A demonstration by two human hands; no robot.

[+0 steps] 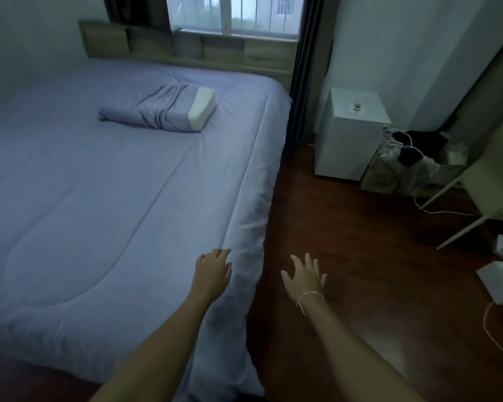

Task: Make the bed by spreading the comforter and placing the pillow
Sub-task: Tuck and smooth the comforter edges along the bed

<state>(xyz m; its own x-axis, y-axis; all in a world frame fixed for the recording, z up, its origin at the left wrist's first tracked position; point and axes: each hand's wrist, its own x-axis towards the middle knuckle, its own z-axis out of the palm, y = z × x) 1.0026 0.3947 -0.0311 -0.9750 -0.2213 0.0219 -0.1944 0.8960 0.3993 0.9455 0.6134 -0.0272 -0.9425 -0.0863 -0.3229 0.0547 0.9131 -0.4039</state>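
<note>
A pale blue quilted comforter point(105, 204) lies spread flat over the bed, hanging down its right side. A pillow point(160, 110) in a loose blue case, with white foam showing at its right end, rests on the comforter near the head of the bed. My left hand point(214, 271) hovers over the comforter's right edge, fingers loosely apart, holding nothing. My right hand point(304, 278) is open with spread fingers above the wooden floor beside the bed, a thin string bracelet on the wrist.
A wooden headboard point(186, 49) runs under the window. A white cabinet point(350, 132) stands by the bed's right side, with bags and dark clothes point(413, 158) beside it. White cables point(494, 340) trail over the brown floor point(360, 256). A white box point(500, 281) sits at the right.
</note>
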